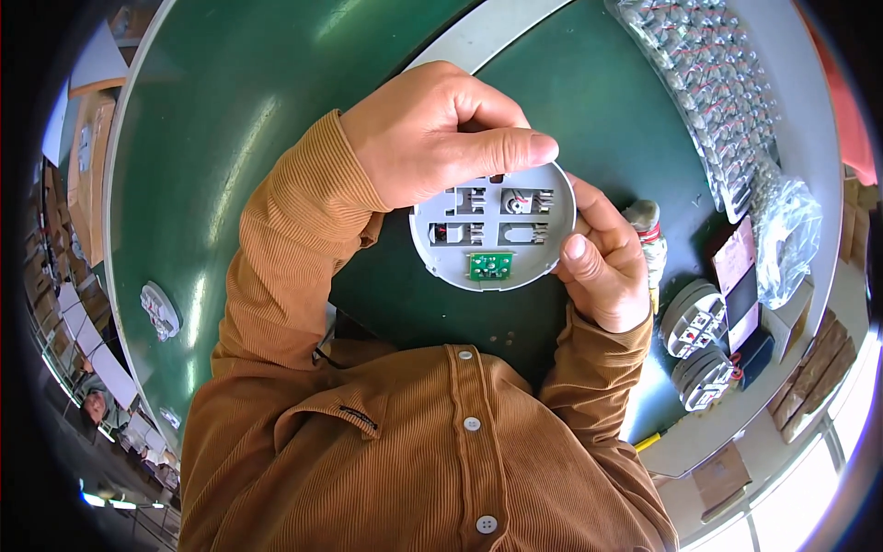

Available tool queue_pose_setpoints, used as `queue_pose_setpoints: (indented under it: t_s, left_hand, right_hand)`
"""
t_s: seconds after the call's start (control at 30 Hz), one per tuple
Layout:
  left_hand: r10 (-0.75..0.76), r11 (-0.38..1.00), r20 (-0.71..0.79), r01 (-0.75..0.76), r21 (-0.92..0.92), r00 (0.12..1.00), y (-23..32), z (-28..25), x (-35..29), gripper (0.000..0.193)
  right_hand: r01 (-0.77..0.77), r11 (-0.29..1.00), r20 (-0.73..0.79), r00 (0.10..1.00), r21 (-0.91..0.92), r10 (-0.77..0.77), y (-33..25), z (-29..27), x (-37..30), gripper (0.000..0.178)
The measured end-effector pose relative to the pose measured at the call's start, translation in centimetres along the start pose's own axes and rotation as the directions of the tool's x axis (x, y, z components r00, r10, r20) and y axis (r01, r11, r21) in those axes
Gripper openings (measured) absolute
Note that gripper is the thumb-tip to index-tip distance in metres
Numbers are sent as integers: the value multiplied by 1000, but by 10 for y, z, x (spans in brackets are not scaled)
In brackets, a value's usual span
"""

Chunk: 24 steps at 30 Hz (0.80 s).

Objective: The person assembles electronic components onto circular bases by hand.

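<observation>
In front of my chest is a round white plastic housing (533, 260), its inner side turned up. A small green circuit board (490, 266) sits at its near edge, and metal contact clips line the slots farther in. A reddish wire shows by one upper slot. My left hand (441, 133) is closed at the far rim, its thumb lying along the top edge and covering part of it. At the right rim my right hand (607, 262) pinches the housing between thumb and fingers.
On the green table (216, 120), a clear tray of small parts (704, 83) lies far right, near a clear plastic bag (791, 239). Stacked round housings (706, 375) and a grey-topped object with a red band (646, 221) stand right. Another white part (160, 311) lies left.
</observation>
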<state>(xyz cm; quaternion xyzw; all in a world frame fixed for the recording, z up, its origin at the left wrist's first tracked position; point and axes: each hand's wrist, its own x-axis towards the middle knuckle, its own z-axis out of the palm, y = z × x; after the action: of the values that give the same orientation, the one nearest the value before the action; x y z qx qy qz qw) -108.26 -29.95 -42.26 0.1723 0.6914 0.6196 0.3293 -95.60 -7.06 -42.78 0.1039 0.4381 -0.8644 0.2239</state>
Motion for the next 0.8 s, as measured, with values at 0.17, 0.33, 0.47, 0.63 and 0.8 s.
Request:
queue_pose_setpoints:
  t_s: [0.17, 0.33, 0.47, 0.63, 0.8]
  left_hand:
    - [-15, 995, 38, 11, 103, 999, 4, -6, -1, 28]
    - [-6, 994, 23, 3, 110, 1000, 3, -5, 1, 29]
    - [-5, 994, 46, 0, 105, 999, 4, -6, 1, 33]
    - [-6, 998, 33, 4, 63, 999, 6, -6, -3, 36]
    - [30, 993, 46, -35, 113, 999, -1, -7, 0, 38]
  right_hand:
    - [25, 999, 65, 998, 40, -28, -3, 2, 0, 55]
    - [14, 999, 60, 998, 42, -17, -2, -2, -1, 55]
    - [8, 1000, 62, 998, 22, -9, -3, -2, -1, 55]
    - [10, 999, 50, 999, 43, -12, 2, -5, -1, 55]
    - [23, 1000, 56, 998, 12, -24, 4, -9, -2, 56]
